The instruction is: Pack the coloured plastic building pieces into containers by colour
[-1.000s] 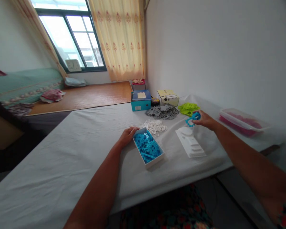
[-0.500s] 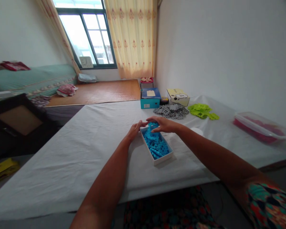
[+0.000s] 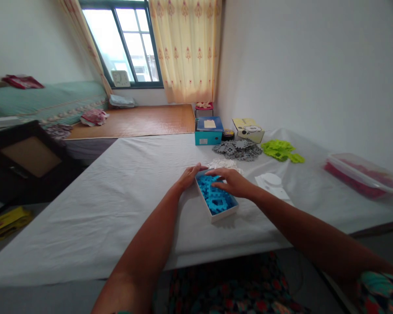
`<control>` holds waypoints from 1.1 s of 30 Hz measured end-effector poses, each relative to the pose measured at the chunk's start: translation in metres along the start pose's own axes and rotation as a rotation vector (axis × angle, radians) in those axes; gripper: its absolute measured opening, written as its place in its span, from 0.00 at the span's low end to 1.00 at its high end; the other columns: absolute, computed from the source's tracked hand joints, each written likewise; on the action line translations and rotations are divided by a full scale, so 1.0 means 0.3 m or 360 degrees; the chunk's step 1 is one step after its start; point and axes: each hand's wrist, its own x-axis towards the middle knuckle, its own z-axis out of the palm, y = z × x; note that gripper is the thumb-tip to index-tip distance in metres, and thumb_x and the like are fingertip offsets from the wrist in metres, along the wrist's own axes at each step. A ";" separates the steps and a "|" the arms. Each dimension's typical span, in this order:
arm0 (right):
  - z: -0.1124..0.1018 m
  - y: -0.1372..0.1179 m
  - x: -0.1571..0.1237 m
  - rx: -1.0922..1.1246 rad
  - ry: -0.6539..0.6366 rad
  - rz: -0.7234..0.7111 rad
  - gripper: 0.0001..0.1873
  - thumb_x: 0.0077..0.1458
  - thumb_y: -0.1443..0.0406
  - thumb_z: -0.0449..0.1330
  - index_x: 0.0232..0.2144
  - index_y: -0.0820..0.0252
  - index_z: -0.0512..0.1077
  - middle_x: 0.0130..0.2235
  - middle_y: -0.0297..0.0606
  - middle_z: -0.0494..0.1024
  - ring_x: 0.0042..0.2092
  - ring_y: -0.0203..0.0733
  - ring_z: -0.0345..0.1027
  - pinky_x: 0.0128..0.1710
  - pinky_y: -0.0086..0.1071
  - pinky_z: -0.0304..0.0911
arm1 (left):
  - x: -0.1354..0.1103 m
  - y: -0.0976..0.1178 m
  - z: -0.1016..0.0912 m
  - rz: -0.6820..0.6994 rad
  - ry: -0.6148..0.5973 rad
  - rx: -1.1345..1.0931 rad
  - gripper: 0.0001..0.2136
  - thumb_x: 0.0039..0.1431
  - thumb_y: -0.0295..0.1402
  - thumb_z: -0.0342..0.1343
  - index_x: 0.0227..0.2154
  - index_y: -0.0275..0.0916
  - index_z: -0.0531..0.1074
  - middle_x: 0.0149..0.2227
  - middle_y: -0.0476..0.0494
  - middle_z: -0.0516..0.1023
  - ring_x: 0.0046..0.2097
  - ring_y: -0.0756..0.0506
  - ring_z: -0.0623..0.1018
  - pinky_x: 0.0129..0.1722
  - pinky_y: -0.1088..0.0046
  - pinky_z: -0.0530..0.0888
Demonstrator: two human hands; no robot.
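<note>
A small white box (image 3: 225, 214) stands on the covered surface, filled with flat, notched blue plastic building pieces (image 3: 218, 204). At its far left corner is my left hand (image 3: 189, 176), curled against the side and rim. Over the far half of the box, my right hand (image 3: 233, 181) reaches down among the pieces, its thumb and fingers apart. Blue pieces show between and below those fingers. Whether any piece is gripped there is hard to see, as the fingertips partly hide it.
Behind the box lie white pieces (image 3: 227, 164), a grey pile (image 3: 238, 149) and a lime-green pile (image 3: 278, 150). Farther back stand a blue box (image 3: 208, 136) and a yellow carton (image 3: 249, 131). White cards (image 3: 275, 187) and a clear tub (image 3: 363, 174) are rightward.
My right hand has lowered into the box, and the blue pieces heaped under it now lie flatter. The view has shifted slightly, showing the white pieces and cards more fully. My left hand stays at the box.
</note>
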 end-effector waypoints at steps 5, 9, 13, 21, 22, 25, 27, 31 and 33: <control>0.008 -0.021 -0.032 -0.0047 0.0316 -0.0037 0.17 0.57 0.62 0.60 0.50 0.52 0.74 0.52 0.41 0.75 0.54 0.46 0.68 0.50 0.44 0.68 | -0.002 0.004 0.002 -0.0003 0.0006 0.0035 0.33 0.63 0.56 0.39 0.45 0.33 0.78 0.49 0.38 0.80 0.54 0.37 0.75 0.60 0.58 0.64; 0.001 -0.083 -0.100 -0.0200 -0.0165 -0.0296 0.16 0.52 0.57 0.66 0.44 0.50 0.77 0.50 0.39 0.77 0.55 0.49 0.66 0.57 0.48 0.61 | 0.001 -0.009 0.001 -0.0058 0.0035 0.0013 0.34 0.62 0.58 0.39 0.45 0.33 0.79 0.48 0.38 0.80 0.53 0.37 0.76 0.59 0.58 0.65; -0.006 -0.074 -0.125 -0.0225 -0.0269 -0.0351 0.14 0.57 0.63 0.62 0.46 0.51 0.76 0.54 0.40 0.75 0.60 0.48 0.63 0.60 0.49 0.57 | 0.005 -0.016 0.005 -0.0031 0.0009 -0.0011 0.33 0.61 0.58 0.41 0.45 0.34 0.79 0.48 0.38 0.80 0.53 0.37 0.76 0.59 0.57 0.66; 0.032 -0.029 -0.115 -0.0201 -0.0368 -0.0465 0.15 0.56 0.73 0.54 0.40 0.55 0.77 0.49 0.39 0.79 0.58 0.45 0.65 0.58 0.44 0.61 | -0.006 0.025 0.013 0.0143 -0.0025 0.0091 0.28 0.61 0.54 0.47 0.51 0.37 0.75 0.54 0.40 0.76 0.56 0.38 0.73 0.60 0.60 0.66; 0.028 -0.025 -0.117 -0.0167 -0.0317 -0.0449 0.15 0.57 0.73 0.54 0.40 0.54 0.77 0.47 0.38 0.79 0.56 0.44 0.67 0.57 0.43 0.62 | -0.007 0.032 0.014 0.0179 -0.0026 0.0130 0.27 0.61 0.53 0.48 0.52 0.38 0.74 0.55 0.40 0.75 0.57 0.38 0.72 0.60 0.61 0.65; -0.001 0.009 -0.118 -0.0168 0.0067 -0.0312 0.15 0.61 0.69 0.52 0.43 0.52 0.76 0.46 0.38 0.79 0.51 0.43 0.71 0.54 0.43 0.64 | -0.007 0.046 0.014 0.0298 -0.0081 0.0228 0.25 0.62 0.52 0.49 0.48 0.38 0.77 0.53 0.40 0.77 0.56 0.39 0.73 0.60 0.61 0.66; -0.014 0.050 -0.114 -0.0313 0.0286 -0.0225 0.16 0.62 0.67 0.51 0.48 0.52 0.74 0.49 0.40 0.78 0.53 0.45 0.68 0.56 0.47 0.63 | -0.005 0.049 0.011 0.0376 -0.0104 0.0284 0.22 0.61 0.50 0.50 0.43 0.38 0.79 0.49 0.39 0.79 0.53 0.40 0.75 0.59 0.61 0.67; 0.022 0.112 -0.107 -0.0563 0.0255 -0.0157 0.21 0.63 0.62 0.51 0.56 0.55 0.69 0.56 0.44 0.73 0.59 0.50 0.61 0.60 0.51 0.57 | -0.003 0.040 0.005 0.0406 -0.0025 0.0346 0.18 0.60 0.47 0.54 0.39 0.40 0.80 0.46 0.40 0.80 0.50 0.41 0.77 0.56 0.62 0.70; 0.052 0.116 -0.106 -0.0566 0.0197 -0.0147 0.22 0.64 0.61 0.50 0.58 0.57 0.66 0.56 0.46 0.72 0.59 0.50 0.60 0.60 0.51 0.57 | -0.004 0.038 0.004 0.0391 -0.0009 0.0353 0.18 0.59 0.46 0.55 0.44 0.40 0.78 0.48 0.40 0.79 0.51 0.40 0.76 0.55 0.61 0.70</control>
